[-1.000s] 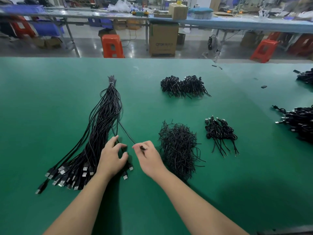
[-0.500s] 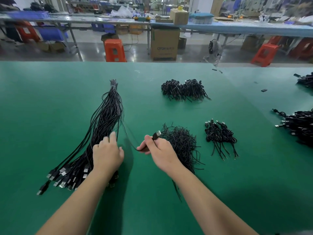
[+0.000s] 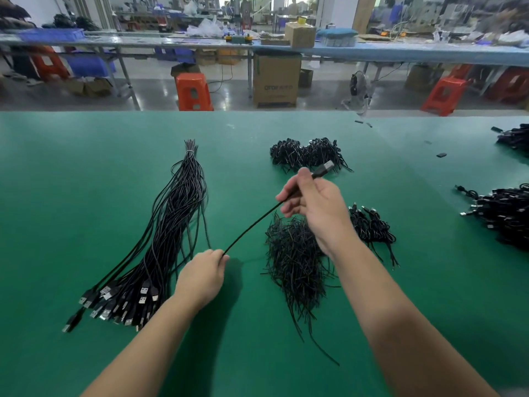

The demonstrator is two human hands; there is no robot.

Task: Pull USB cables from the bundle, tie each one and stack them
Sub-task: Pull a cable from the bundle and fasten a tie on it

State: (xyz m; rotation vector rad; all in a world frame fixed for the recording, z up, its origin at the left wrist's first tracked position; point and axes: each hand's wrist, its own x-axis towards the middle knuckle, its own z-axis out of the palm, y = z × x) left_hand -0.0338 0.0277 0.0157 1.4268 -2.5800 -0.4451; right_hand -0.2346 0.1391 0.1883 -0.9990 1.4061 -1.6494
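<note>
Cable-pulling stage. Right hand (image 3: 317, 207) pinching one USB cable (image 3: 252, 226) near its plug, raised above the twist-tie heap (image 3: 294, 262); left hand (image 3: 201, 275) gripping the same cable lower down, just right of the bundle (image 3: 160, 242). Cable untied as yet. Tied cables (image 3: 370, 227) stacked right of the heap; most of the bundle remaining.

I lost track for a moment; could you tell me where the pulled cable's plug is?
In the head view, the plug sticks up from the raised right hand, right of centre, before the far coil pile.
</note>
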